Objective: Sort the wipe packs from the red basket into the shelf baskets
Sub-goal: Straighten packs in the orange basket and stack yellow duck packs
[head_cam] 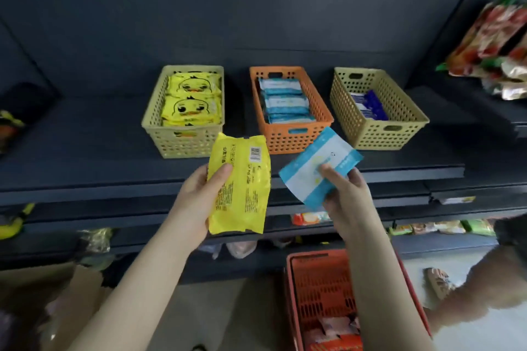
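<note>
Placing: your left hand (pixel 196 199) grips yellow pack (pixel 242 188), right hand (pixel 346 194) pinches blue pack (pixel 313 171) — next likely tan basket (pixel 176 142), orange basket (pixel 276 141), each at 11 o'clock.

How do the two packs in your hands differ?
The yellow pack in the left hand stands upright, barcode side showing; the blue-and-white pack in the right hand is tilted. The yellow pack looks larger than the blue-and-white pack. Both are gripped in front of the shelf, outside any basket.
</note>
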Demonstrator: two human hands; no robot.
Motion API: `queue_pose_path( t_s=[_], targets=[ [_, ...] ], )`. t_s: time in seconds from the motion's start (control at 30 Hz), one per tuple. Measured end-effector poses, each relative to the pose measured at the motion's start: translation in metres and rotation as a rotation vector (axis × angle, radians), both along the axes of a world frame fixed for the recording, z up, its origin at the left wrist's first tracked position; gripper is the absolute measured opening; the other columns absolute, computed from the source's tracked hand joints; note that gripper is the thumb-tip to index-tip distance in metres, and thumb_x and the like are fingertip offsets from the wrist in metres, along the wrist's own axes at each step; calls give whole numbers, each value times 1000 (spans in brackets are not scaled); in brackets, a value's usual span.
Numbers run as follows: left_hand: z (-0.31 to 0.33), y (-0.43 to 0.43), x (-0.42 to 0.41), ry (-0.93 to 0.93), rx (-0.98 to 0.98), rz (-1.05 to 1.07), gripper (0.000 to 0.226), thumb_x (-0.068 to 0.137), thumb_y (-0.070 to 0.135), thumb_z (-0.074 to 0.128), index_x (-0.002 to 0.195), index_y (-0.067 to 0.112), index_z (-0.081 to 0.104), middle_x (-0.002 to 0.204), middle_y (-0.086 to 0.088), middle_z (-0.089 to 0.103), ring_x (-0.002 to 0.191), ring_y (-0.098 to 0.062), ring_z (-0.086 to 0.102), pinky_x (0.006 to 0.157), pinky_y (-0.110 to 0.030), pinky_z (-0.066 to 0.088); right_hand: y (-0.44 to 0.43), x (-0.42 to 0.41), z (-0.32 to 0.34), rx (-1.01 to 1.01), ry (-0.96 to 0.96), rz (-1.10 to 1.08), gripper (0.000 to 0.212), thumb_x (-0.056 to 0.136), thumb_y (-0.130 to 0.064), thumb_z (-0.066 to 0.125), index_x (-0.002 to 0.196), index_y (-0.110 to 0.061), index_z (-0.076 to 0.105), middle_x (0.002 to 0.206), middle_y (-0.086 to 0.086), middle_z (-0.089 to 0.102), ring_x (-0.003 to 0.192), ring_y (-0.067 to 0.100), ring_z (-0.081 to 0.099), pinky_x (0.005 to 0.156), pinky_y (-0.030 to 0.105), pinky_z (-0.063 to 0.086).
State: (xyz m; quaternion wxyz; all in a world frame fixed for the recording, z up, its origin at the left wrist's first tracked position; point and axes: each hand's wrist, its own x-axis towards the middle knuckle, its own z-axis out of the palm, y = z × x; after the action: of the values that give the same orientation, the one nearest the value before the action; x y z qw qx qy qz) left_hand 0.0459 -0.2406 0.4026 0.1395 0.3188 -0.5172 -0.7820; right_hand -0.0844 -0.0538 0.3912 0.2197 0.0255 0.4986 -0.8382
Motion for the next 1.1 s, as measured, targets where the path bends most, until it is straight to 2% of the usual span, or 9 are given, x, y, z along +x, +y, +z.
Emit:
queue_pose_path(
  t_s=[0.1,0.23,0.37,0.47,0.67,0.83,0.93,1.0,1.1],
  targets=[
    [16,-42,9,63,-46,-42,15,90,30,62,105,31,65,98,6,75,90,-14,72,79,-42,56,-38,8,8,-29,-86,-48,40,88,-8,64,127,-11,54,119,9,67,105,25,67,78,41,58],
    [30,-78,2,104,-64,-57,18,89,30,63,106,35,64,102,9,74,95,-12,71,85,-45,55,-67,4,20,18,-167,-122,30,90,-23,65,118,-16,59,114,9,70,97,22,70,69,34,58],
    [38,-97,-23,120,-73,-55,16,90,29,63,103,36,63,107,10,71,101,-13,67,88,-46,54,-82,-20,29,60,-59,-198,40,88,-10,66,125,-14,54,120,12,66,100,23,68,80,34,55],
    [42,-109,-54,120,-69,-33,10,90,28,64,96,36,62,97,14,72,98,-12,67,84,-43,55,-85,-51,36,108,21,-244,55,84,-3,69,130,-24,45,121,10,62,101,26,68,87,43,55],
    [42,-129,-127,130,-133,-9,8,91,29,63,88,37,61,82,20,72,85,-5,68,74,-36,56,-89,-140,42,248,146,-272,44,90,-11,65,130,-20,47,115,3,61,96,24,69,75,42,60],
    [38,-139,-178,95,-170,-22,14,91,34,61,105,34,62,105,10,71,96,-12,68,79,-38,56,-97,-204,25,516,271,-67,55,89,1,62,130,-32,48,104,-7,60,94,20,67,72,42,60],
    [35,-143,-199,84,-159,-10,27,90,35,62,117,29,61,111,6,70,101,-15,67,83,-41,56,-103,-220,14,682,373,139,54,89,6,58,130,-27,50,104,-5,62,96,17,66,64,28,59],
    [32,-145,-209,73,-144,-6,23,90,35,62,113,30,62,109,6,71,99,-15,68,83,-42,56,-107,-224,10,722,378,239,50,89,7,56,126,-28,51,110,-1,62,96,16,65,58,24,57],
    [27,-148,-221,63,-145,-14,19,91,33,62,109,28,63,105,7,73,96,-14,70,81,-40,57,-111,-227,0,812,350,344,49,89,3,59,120,-32,49,117,4,60,95,21,66,63,36,61]
  ],
)
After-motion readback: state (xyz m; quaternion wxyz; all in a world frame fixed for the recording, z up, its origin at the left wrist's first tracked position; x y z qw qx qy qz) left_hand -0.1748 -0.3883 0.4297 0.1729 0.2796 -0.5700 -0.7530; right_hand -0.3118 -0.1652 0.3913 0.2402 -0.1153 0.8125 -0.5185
